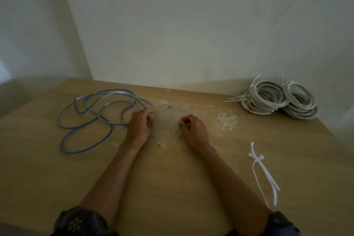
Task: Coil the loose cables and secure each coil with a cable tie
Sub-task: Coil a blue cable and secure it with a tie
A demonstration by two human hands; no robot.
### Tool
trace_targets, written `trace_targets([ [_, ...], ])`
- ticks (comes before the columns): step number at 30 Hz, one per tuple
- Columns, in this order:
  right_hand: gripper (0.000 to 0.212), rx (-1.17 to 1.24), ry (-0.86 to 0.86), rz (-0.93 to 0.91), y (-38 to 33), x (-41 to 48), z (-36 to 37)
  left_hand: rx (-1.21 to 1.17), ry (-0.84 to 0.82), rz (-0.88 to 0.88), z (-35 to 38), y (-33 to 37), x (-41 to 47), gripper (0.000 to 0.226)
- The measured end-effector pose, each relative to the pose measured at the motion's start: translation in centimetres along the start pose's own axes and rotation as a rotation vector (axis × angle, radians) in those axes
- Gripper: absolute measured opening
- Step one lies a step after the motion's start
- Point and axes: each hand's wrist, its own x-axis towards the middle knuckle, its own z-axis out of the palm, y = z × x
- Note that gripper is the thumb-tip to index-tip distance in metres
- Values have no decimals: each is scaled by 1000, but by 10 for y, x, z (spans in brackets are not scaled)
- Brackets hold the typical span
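Both your forearms stretch forward across the table, palms down. Your left hand lies at the right edge of the loose blue cable, its fingers curled round the nearest loop. Your right hand rests further right of the cable, apart from it, fingers curled under. Whether they pinch anything cannot be told.

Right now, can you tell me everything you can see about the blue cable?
The blue cable is long and thin and looks like plastic, with paler, whitish stretches along it. It is loose and not coiled yet. It lies flat in several messy, overlapping loops on the left part of the wooden table. No tie is on it. The left hand curls its fingers on a strand at the right edge of the tangle.
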Motion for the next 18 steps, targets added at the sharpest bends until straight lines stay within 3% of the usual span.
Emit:
trace_targets([
  [3,35,105,39,55,-4,2,-6,-193,-60,292,11,44,-12,26],
  [6,43,333,-16,154,-3,11,-21,-290,-80,425,22,77,-20,19],
  [10,27,726,5,300,2,19,-52,-337,-98,371,23,85,-23,30],
  [12,26,844,82,333,4,26,-68,-283,-110,340,26,82,-23,35],
  [15,26,1031,273,329,9,38,-92,-134,3,389,26,74,-18,25],
  [18,21,1124,411,361,12,45,-115,-107,85,359,21,66,-9,37],
])
